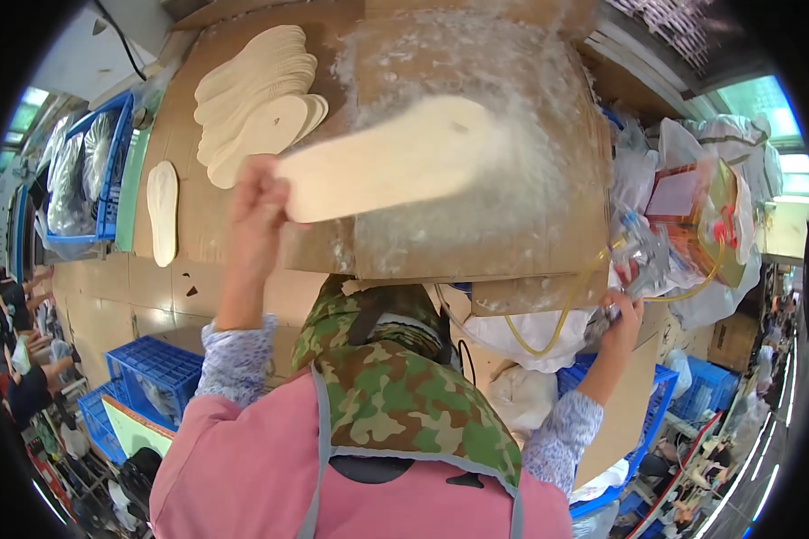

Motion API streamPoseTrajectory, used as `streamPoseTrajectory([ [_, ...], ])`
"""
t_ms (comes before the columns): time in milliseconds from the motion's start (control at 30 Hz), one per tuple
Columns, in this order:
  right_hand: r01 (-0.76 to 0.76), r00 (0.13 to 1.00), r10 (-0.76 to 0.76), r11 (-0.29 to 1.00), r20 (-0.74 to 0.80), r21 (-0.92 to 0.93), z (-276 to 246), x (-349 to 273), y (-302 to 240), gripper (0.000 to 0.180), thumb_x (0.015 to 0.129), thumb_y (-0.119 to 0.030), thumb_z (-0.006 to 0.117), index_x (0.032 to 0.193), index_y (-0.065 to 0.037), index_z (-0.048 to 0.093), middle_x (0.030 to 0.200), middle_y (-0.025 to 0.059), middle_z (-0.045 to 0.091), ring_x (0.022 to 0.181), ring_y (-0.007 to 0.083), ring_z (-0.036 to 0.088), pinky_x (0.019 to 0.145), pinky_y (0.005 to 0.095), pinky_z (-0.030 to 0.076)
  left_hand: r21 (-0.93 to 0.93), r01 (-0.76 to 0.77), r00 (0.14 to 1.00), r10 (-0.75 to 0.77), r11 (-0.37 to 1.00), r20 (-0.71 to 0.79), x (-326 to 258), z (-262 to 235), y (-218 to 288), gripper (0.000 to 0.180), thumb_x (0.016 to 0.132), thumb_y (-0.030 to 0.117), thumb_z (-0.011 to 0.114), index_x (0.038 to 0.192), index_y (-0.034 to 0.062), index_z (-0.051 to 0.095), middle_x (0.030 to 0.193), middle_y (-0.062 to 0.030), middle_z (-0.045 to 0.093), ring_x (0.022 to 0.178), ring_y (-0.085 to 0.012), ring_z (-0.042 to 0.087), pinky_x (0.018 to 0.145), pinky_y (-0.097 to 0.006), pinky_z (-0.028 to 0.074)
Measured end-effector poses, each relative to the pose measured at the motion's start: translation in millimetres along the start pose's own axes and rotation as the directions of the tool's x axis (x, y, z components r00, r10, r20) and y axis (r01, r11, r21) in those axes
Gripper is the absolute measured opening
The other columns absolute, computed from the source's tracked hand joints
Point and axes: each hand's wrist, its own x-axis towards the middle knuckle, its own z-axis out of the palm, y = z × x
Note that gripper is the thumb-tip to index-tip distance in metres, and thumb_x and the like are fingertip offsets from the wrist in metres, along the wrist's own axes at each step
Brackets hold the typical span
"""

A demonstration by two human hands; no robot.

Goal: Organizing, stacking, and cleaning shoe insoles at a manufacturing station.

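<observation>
Pinched at one end in my left hand (262,190) is a cream insole (391,162), raised over the residue-covered cardboard and slightly blurred at its far end. To the left, fanned stacks of the same insoles (252,94) lie on the cardboard. A single insole (163,213) rests by itself farther left. At the right, beyond the cardboard's edge, my right hand (622,322) is closed round what looks like a metal spray gun (643,260), with yellow hose (548,349) beside it. Part of the gun blends with the clutter behind.
White, fluffy residue coats the cardboard work surface (485,256). A red-and-yellow can (692,211) stands among plastic bags at the right. Blue crates (157,370) sit low on the left, and another blue crate (117,171) holds wrapped items. Several people are in the left background.
</observation>
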Motion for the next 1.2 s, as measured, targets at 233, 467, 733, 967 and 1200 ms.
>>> streamPoseTrajectory([
  [233,-0.193,0.953,0.225,0.967,0.204,-0.165,55,-95,-18,0.040,0.077,0.000,0.054,0.117,0.004,0.050,0.106,0.0110,0.060,0.050,0.0082,0.044,0.048,0.0225,0.036,0.372,0.315,0.929,-0.363,0.873,0.065,2,22,-155,0.023,0.091,0.000,0.046,0.114,0.0027,0.045,0.107,-0.0092,0.053,0.085,-0.0165,0.061,0.064,-0.028,0.058],
  [467,-0.106,0.903,0.300,0.848,0.306,-0.519,103,-144,28,0.007,0.089,-0.004,0.056,0.086,0.001,0.061,0.057,-0.0019,0.049,0.051,0.0066,0.046,0.048,0.0243,0.035,0.247,0.357,0.911,-0.394,0.901,0.122,-4,14,-174,0.031,0.089,-0.004,0.046,0.120,0.0008,0.045,0.107,-0.0114,0.053,0.091,-0.0182,0.061,0.067,-0.029,0.057],
  [733,-0.182,0.979,0.203,0.901,0.012,-0.395,65,-90,50,0.032,0.081,-0.007,0.063,0.110,0.003,0.058,0.060,-0.0001,0.050,0.049,0.0092,0.046,0.046,0.0246,0.036,0.305,0.291,0.938,-0.333,0.907,0.098,0,16,-179,0.033,0.084,-0.002,0.051,0.117,-0.0005,0.049,0.095,-0.0137,0.058,0.070,-0.0183,0.063,0.057,-0.029,0.055],
  [967,-0.141,0.990,0.141,0.990,0.019,0.003,-46,99,106,0.024,0.083,-0.007,0.063,0.105,-0.001,0.057,0.087,0.0041,0.061,0.065,0.0112,0.055,0.052,0.0243,0.045,0.367,0.328,0.893,-0.412,0.871,0.180,-3,40,-124,0.037,0.082,-0.003,0.048,0.120,0.0004,0.050,0.097,-0.0103,0.059,0.072,-0.0140,0.061,0.058,-0.028,0.052],
  [1200,-0.222,0.964,0.128,-0.094,-0.233,-0.970,-24,129,112,0.053,0.087,-0.027,0.061,0.123,0.010,0.050,0.112,0.0180,0.061,0.101,0.0277,0.059,0.090,0.0368,0.045,0.090,0.228,0.957,-0.240,0.969,0.161,-21,-10,-41,0.029,0.090,0.001,0.046,0.117,0.0075,0.051,0.099,-0.0019,0.055,0.082,-0.0087,0.056,0.062,-0.024,0.049],
])
